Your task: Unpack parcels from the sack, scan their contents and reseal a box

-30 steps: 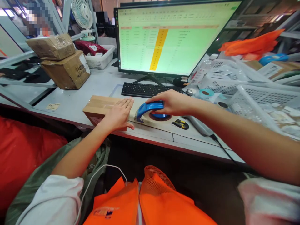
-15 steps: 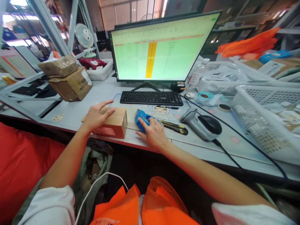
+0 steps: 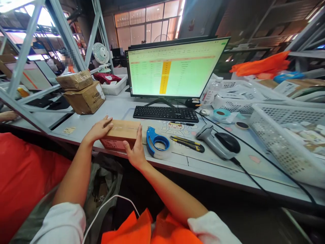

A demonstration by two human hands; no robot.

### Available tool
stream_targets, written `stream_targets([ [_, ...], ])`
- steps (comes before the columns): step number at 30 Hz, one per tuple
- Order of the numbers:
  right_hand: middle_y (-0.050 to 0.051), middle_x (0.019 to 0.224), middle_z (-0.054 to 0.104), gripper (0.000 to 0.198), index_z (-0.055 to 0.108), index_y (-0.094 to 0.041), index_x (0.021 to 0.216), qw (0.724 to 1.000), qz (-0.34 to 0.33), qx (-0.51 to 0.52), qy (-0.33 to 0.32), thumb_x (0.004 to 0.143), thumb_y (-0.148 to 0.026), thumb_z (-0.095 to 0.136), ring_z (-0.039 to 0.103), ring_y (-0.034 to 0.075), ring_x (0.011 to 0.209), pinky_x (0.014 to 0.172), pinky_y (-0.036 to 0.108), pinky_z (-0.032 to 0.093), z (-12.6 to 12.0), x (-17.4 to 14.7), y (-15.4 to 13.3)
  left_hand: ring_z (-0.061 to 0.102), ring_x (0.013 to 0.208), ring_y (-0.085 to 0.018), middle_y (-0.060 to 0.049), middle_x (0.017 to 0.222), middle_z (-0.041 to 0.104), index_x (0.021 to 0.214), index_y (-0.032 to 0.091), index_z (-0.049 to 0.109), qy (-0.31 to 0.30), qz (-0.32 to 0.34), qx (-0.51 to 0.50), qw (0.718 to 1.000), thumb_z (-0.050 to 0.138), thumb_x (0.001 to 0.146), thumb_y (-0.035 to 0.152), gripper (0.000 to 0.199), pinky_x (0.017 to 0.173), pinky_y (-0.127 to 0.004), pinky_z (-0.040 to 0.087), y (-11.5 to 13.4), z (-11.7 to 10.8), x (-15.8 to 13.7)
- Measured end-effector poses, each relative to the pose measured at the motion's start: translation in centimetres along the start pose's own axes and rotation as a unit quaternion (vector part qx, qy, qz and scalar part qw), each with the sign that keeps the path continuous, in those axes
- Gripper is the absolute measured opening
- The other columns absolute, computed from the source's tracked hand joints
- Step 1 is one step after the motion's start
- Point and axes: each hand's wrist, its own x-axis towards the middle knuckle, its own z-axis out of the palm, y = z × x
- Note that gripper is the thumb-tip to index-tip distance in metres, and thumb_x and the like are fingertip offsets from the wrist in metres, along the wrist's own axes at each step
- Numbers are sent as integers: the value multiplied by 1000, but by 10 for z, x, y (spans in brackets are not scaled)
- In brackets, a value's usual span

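A small brown cardboard box with a pink label on its front lies near the desk's front edge, between my hands. My left hand clasps its left end, with fingertips over the top. At the right end is my right hand, fingers straight along that side and thumb at the front face. Together they grip the box. Just right of my right hand, the blue tape dispenser lies untouched with a roll of clear tape. A black and yellow utility knife is farther right.
Behind are a keyboard and a monitor. A grey barcode scanner with a cable and a black mouse are to the right, before a white plastic basket. Two stacked boxes stand at the left by a metal frame.
My right hand has let go of the tape dispenser and moved left to the box's right end. My left hand has shifted onto the box's left end. The view has tilted upward slightly.
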Motion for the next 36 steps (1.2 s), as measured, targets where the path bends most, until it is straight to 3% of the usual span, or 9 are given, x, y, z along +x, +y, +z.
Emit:
stream_targets([
  [5, 16, 170, 4, 96, 0, -11, 164, 997, 42, 64, 5, 97, -61, 48, 6, 24, 158, 128, 48, 16, 21, -18, 13, 41, 147, -30, -12, 161, 37, 147, 16, 55, 13, -11, 72, 997, 44, 98, 44, 58, 124, -42, 29, 6, 2, 2],
  [12, 23, 167, 14, 105, 11, -3, 163, 984, 125, 46, -119, 89, -57, 63, 17, 31, 156, 126, 50, 22, -10, -39, 32, 43, 146, -29, -10, 160, 40, 146, 18, 57, 34, -8, 64, 997, 47, 98, 47, 57, 125, -42, 28, 1, 4, 2],
  [16, 20, 166, 20, 101, 13, -8, 164, 996, 72, 34, -40, 92, -64, 58, 19, 30, 155, 126, 50, 23, -21, -11, 17, 38, 149, -26, -8, 160, 40, 146, 18, 56, 27, -6, 30, 999, 48, 96, 49, 59, 127, -39, 24, -6, 2, 5],
  [20, 19, 169, 13, 98, 6, -8, 164, 999, -5, 28, 32, 96, -62, 52, 12, 28, 157, 127, 49, 19, 0, 15, 8, 31, 153, -26, -5, 164, 34, 146, 21, 56, 0, -19, -105, 994, 58, 90, 48, 62, 127, -38, 22, -11, -4, 1],
  [22, 19, 169, 11, 93, 4, -10, 164, 998, -29, 38, 48, 99, -58, 49, 10, 27, 157, 127, 50, 19, 11, 15, 14, 32, 152, -29, -4, 164, 34, 149, 23, 53, -10, -37, -240, 970, 67, 84, 47, 70, 126, -39, 27, -16, -2, -5],
  [25, 16, 170, 10, 87, 0, -15, 165, 997, -34, 53, 44, 102, -54, 45, 8, 26, 157, 127, 51, 19, 19, 5, 29, 47, 142, -32, -6, 160, 43, 156, 24, 42, -4, -91, -448, 889, 70, 81, 43, 83, 120, -42, 38, -23, 9, -13],
  [28, 15, 170, 9, 84, -2, -17, 165, 998, -4, 51, 30, 103, -53, 43, 8, 26, 157, 126, 53, 22, 18, -5, 38, 56, 133, -28, -4, 155, 50, 155, 25, 44, 27, -118, -558, 821, 68, 81, 34, 79, 117, -38, 41, -24, 22, -16],
  [32, 15, 170, 9, 83, 0, -17, 165, 999, 15, 37, 9, 103, -54, 41, 8, 26, 157, 126, 54, 21, 17, -12, 42, 55, 134, -27, -3, 154, 51, 150, 24, 52, 48, -125, -583, 801, 65, 79, 28, 72, 116, -35, 41, -20, 27, -15],
  [36, 17, 169, 13, 82, -2, -15, 165, 999, 6, 26, -23, 103, -49, 40, 8, 26, 157, 126, 55, 21, 16, -17, 48, 56, 133, -28, -3, 156, 49, 151, 24, 50, 51, -127, -550, 824, 62, 81, 30, 72, 110, -34, 46, -16, 25, -17],
])
